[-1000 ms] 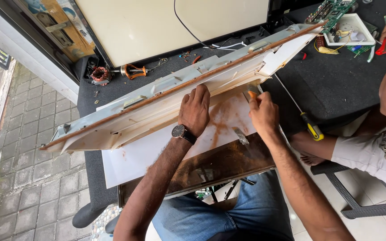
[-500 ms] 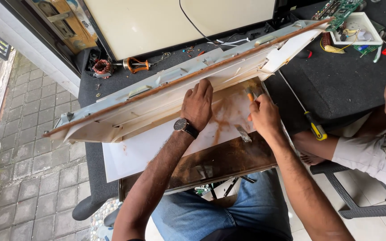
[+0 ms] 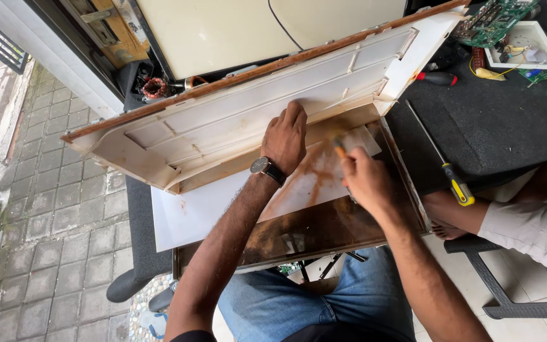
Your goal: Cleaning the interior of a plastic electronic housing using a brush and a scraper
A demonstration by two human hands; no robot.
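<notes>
A long cream plastic housing panel (image 3: 235,120) with a rusty brown edge stands tilted up on its side across a dark table. My left hand (image 3: 286,136), a wristwatch on its wrist, presses flat against the panel's inner face. My right hand (image 3: 365,180) is closed around a small orange-tipped tool (image 3: 339,147), its tip near the panel's lower edge. Under both hands lies a white sheet (image 3: 223,206) stained with rust, on a brown rusty tray-like base (image 3: 324,231).
A yellow-handled screwdriver (image 3: 454,180) lies on the black mat (image 3: 501,126) to the right, a red-handled one (image 3: 437,78) further back. A white tray (image 3: 521,45) and green circuit board (image 3: 495,19) sit at the top right. Another person's leg (image 3: 476,212) and a chair are right.
The view has shifted. My left hand stays on the panel; my right hand has drawn slightly toward me, with the tool still at the panel's lower edge.
</notes>
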